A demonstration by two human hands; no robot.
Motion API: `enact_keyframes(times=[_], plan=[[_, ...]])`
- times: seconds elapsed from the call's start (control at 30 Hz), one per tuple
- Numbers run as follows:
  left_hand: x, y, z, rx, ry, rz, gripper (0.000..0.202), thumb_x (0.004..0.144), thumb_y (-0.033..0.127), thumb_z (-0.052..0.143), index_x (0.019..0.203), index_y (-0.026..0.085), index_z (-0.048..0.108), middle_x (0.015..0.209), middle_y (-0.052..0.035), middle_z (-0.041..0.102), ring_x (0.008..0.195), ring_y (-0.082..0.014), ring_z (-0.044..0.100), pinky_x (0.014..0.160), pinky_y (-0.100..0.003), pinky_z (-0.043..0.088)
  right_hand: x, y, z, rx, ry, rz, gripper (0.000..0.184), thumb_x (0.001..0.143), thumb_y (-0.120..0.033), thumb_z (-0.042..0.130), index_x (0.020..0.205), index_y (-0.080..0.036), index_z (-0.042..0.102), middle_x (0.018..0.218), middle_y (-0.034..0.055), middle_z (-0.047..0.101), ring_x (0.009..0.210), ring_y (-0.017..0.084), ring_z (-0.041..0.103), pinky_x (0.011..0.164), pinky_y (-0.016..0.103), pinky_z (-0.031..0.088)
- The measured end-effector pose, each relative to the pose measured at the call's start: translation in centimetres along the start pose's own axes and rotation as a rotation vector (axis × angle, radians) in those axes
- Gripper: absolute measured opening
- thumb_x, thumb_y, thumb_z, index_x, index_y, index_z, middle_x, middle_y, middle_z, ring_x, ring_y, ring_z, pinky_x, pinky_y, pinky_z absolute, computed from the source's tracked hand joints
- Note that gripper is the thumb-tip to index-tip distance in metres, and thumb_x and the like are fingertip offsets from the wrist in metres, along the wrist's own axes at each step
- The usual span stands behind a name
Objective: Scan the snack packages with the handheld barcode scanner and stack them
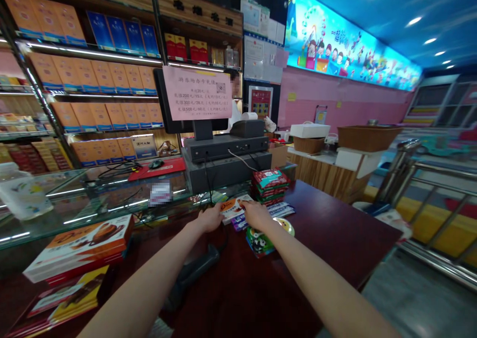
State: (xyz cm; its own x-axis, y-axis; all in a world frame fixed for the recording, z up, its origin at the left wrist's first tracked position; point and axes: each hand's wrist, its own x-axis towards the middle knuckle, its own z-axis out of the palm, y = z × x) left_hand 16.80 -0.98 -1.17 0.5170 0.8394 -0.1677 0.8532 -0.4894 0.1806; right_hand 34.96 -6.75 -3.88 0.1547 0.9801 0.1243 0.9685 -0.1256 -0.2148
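Note:
Both my arms reach forward over a dark red counter [328, 228]. My left hand [209, 217] and my right hand [256, 213] are closed on the two ends of a flat orange and white snack pack [234, 206]. That pack lies on top of several other flat packs, among them a purple one [238, 223]. A stack of red and green packs [271, 184] stands just right of my right hand. Under my right wrist lie a pack with a panda print [259, 242] and a round yellow-green item [285, 225].
A cash register [227, 151] with a screen and a pink notice [197, 93] stands behind the packs. A glass display counter [93, 199] runs left, with boxed sweets [80, 246] stacked in front. A handheld scanner [194, 273] lies between my arms. A person stands behind the register.

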Motion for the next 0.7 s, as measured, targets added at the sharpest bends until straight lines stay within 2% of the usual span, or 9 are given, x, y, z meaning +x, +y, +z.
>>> enact_keyframes(times=[0.23, 0.47, 0.53, 0.63, 0.7], plan=[[0.2, -0.2, 0.3, 0.018, -0.009, -0.02, 0.058, 0.094, 0.035, 0.036, 0.15, 0.021, 0.029, 0.14, -0.0149, 0.06, 0.129, -0.0281, 0.057, 0.105, -0.046, 0.041, 0.1, 0.1, 0.4, -0.015, -0.04, 0.006, 0.052, 0.09, -0.015, 0.043, 0.141, -0.022, 0.053, 0.135, 0.0183, 0.061, 0.123, 0.033, 0.057, 0.095, 0.046, 0.043], [-0.5, -0.7, 0.4, 0.095, -0.014, 0.002, 0.052, 0.098, 0.038, 0.037, 0.145, 0.016, 0.038, 0.132, -0.0171, 0.065, 0.126, -0.0301, 0.058, 0.112, -0.057, 0.03, -0.5, -0.3, 0.2, 0.0, -0.04, -0.024, 0.048, 0.091, -0.017, 0.043, 0.136, -0.024, 0.058, 0.128, 0.0185, 0.065, 0.118, 0.034, 0.061, 0.093, 0.047, 0.044], [-0.8, -0.6, -0.1, 0.118, -0.014, 0.008, 0.048, 0.099, 0.038, 0.041, 0.141, 0.016, 0.044, 0.13, -0.0158, 0.065, 0.123, -0.0288, 0.059, 0.11, -0.057, 0.035, -0.5, -0.5, 0.1, 0.013, -0.042, -0.036, 0.048, 0.091, -0.017, 0.043, 0.135, -0.026, 0.06, 0.126, 0.0161, 0.067, 0.114, 0.032, 0.063, 0.092, 0.045, 0.045], [-1.2, -0.3, -0.7, 0.149, -0.016, -0.001, 0.041, 0.095, 0.038, 0.055, 0.13, 0.017, 0.054, 0.127, -0.0113, 0.062, 0.111, -0.0244, 0.062, 0.096, -0.049, 0.051, -0.4, -0.5, 0.0, 0.043, -0.049, -0.052, 0.049, 0.09, -0.014, 0.044, 0.134, -0.03, 0.061, 0.124, 0.0114, 0.069, 0.112, 0.029, 0.064, 0.091, 0.04, 0.046], [-1.3, -0.1, -0.8, 0.166, -0.016, -0.006, 0.04, 0.092, 0.038, 0.061, 0.126, 0.017, 0.057, 0.127, -0.0098, 0.06, 0.107, -0.0226, 0.062, 0.089, -0.045, 0.055, -0.3, -0.2, -0.1, 0.06, -0.042, -0.049, 0.051, 0.088, -0.011, 0.044, 0.133, -0.03, 0.061, 0.128, 0.0098, 0.067, 0.115, 0.028, 0.063, 0.093, 0.038, 0.045]])
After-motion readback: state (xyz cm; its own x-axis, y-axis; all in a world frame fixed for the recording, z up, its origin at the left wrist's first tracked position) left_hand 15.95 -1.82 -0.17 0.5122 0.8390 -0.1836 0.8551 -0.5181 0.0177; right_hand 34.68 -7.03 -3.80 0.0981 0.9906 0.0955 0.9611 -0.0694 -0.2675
